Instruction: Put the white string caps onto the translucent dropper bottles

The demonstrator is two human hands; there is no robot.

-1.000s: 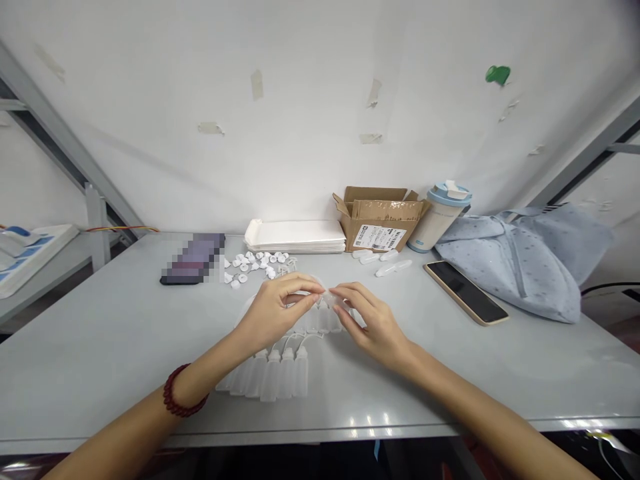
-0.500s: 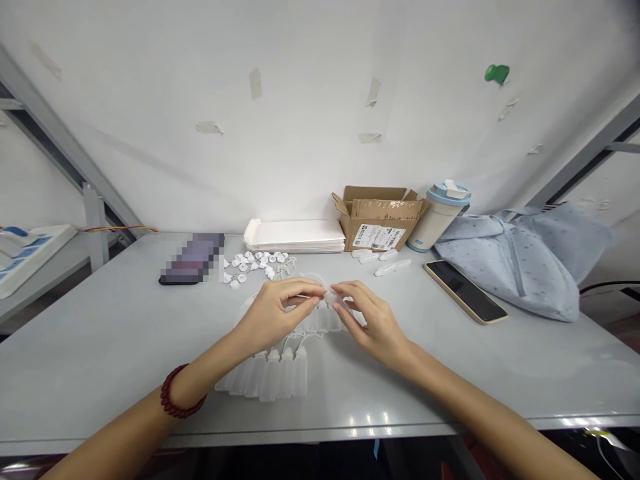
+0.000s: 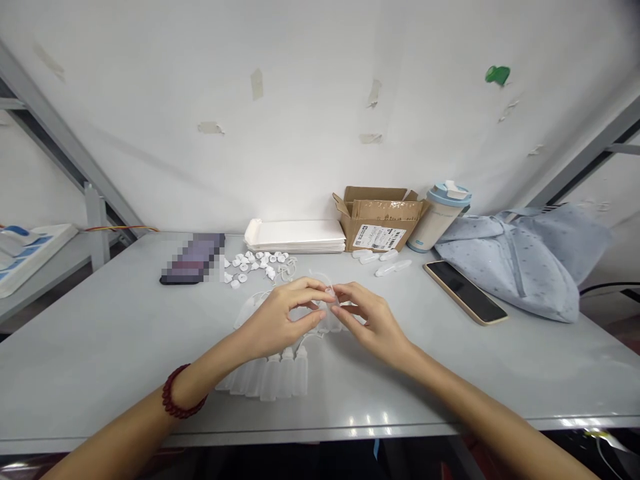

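Note:
My left hand [image 3: 280, 320] and my right hand [image 3: 373, 321] meet above the middle of the grey table [image 3: 125, 347]. Both pinch a small translucent plastic piece [image 3: 329, 293] between their fingertips; I cannot make out exactly what it is. Under the hands lies a row of small translucent squeeze bottles [image 3: 280, 377], side by side, with more behind the fingers. A scatter of little white caps [image 3: 255, 263] lies farther back on the left. A red bead bracelet [image 3: 175, 400] is on my left wrist.
At the back stand a stack of white sheets [image 3: 295, 235], an open cardboard box [image 3: 380, 223] and a lidded cup [image 3: 440, 215]. A phone [image 3: 465, 291] and a pale blue cloth bag [image 3: 525, 257] lie right. A dark blurred object [image 3: 193, 259] lies left.
The hands stay almost in place; the fingertips have drawn closer together around the small piece and shifted slightly lower.

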